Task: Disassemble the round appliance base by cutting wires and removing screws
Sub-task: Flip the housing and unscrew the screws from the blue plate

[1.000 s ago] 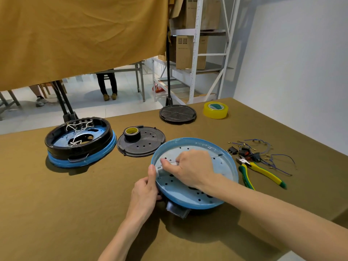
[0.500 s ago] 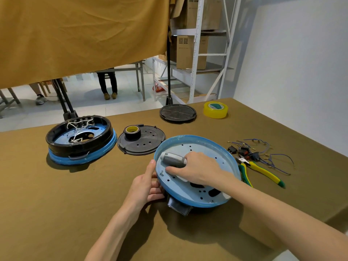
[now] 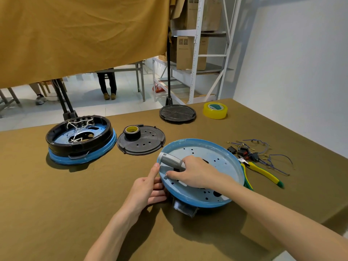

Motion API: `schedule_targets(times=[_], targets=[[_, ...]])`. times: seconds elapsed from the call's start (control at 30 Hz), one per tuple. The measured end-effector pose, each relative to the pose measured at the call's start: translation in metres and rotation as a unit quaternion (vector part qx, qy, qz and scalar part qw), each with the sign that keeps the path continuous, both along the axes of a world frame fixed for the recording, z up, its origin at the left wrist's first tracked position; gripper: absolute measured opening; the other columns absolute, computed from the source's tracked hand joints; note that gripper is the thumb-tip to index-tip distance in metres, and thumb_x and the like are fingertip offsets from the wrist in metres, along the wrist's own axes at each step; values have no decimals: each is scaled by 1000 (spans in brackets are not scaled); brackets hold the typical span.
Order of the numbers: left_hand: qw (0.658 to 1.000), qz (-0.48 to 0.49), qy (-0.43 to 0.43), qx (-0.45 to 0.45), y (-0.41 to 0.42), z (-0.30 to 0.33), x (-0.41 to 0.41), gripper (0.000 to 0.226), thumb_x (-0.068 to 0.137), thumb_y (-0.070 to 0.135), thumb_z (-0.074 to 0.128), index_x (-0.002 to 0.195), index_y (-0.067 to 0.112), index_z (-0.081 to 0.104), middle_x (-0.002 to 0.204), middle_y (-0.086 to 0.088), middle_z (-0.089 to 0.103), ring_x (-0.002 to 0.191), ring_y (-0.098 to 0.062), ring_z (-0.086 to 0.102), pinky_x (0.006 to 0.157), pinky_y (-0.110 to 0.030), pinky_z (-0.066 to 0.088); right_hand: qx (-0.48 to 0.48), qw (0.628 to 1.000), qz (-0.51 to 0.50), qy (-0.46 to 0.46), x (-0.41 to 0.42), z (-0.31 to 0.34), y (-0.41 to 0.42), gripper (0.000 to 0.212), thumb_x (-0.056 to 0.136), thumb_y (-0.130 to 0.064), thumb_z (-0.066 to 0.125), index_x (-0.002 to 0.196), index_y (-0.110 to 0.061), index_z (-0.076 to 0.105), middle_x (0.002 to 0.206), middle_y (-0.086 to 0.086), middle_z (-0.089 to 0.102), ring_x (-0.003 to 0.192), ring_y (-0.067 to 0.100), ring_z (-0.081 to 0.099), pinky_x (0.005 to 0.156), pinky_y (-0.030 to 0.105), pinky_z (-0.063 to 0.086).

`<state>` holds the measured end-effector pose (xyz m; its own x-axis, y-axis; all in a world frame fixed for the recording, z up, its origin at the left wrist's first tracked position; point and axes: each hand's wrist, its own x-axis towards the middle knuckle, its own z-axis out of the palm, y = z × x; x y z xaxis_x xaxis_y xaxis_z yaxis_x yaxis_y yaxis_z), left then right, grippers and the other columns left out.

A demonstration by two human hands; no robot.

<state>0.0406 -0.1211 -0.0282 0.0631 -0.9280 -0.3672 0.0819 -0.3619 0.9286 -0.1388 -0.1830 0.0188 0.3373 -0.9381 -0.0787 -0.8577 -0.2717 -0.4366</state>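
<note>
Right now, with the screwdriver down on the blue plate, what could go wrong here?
1. The blue plate sits tilted on a black part beneath it, so it may rock under the pressure of the screwdriver in the right hand.
2. The left hand steadies the rim with its index finger right beside the tip; a slip could jab it.
3. A freed screw might roll off the slope and get lost on the brown cloth.
</note>
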Motion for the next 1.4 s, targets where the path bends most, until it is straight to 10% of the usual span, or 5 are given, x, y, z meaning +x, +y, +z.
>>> schedule_targets(times=[0.5,0.73,1.07,1.23,1.4], targets=[[985,52,-140,-89,8,3,5,20,95,7,70,111,19,74,98,-2,79,86,-8,77,70,-21,61,5,1000,-1,-18,-6,1,-7,48,89,-61,64,87,-13,64,71,2,64,60,17,57,53,31,39],[985,121,70,-102,10,19,5,30,84,34,75,113,28,75,106,8,79,102,-17,70,80,-36,50,-144,988,-18,-44,-10,13,0,35,95,-37,63,68,-24,46,76,-3,48,65,16,50,59,32,37],[950,19,282,-130,11,19,-18,35,85,27,75,120,30,75,130,-3,72,114,-15,69,95,-36,49,76,939,111,-316,-2,31,13,12,90,-32,77,85,-21,78,67,7,55,60,18,45,53,25,37],[963,28,211,-166,10,22,-19,45,84,26,76,128,26,69,128,1,73,116,-14,70,89,-34,50,65,933,95,-342,-8,28,13,14,89,-25,79,77,-30,77,62,-12,63,53,0,52,49,12,41],[941,105,-126,-296,4,4,-24,34,93,22,73,125,35,68,114,11,73,96,-15,67,77,-23,58,-37,965,31,-256,-43,32,-1,31,88,-26,79,60,-29,64,50,-14,52,47,2,44,50,15,33]])
